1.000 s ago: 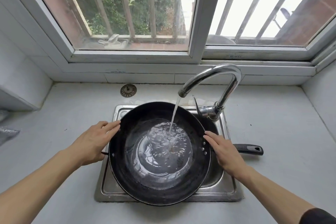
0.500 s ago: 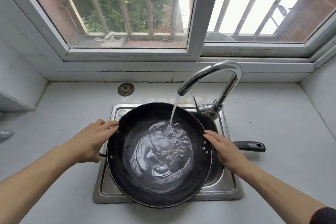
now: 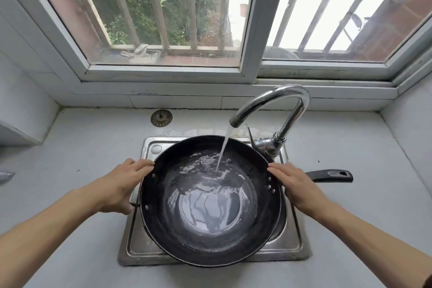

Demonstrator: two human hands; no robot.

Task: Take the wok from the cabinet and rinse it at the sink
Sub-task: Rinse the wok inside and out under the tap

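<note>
The black wok lies in the steel sink with water pooled in its bowl. Its long black handle points right over the counter. A stream from the chrome faucet falls onto the wok's far inner wall. My left hand holds the left rim, fingers laid along the edge and thumb tucked under by the small side handle. On the right rim, where the long handle begins, rests my right hand with straight fingers; its thumb is hidden.
A round metal drain strainer lies on the white counter behind the sink. The faucet's lever stands just behind the wok's far right rim. A window with bars fills the wall above. A tiled wall block juts in at far left.
The wok has slid a little toward me, so the stream now lands on its far side and the pooled water has moved to the near side. Both hands stayed on the rim.
</note>
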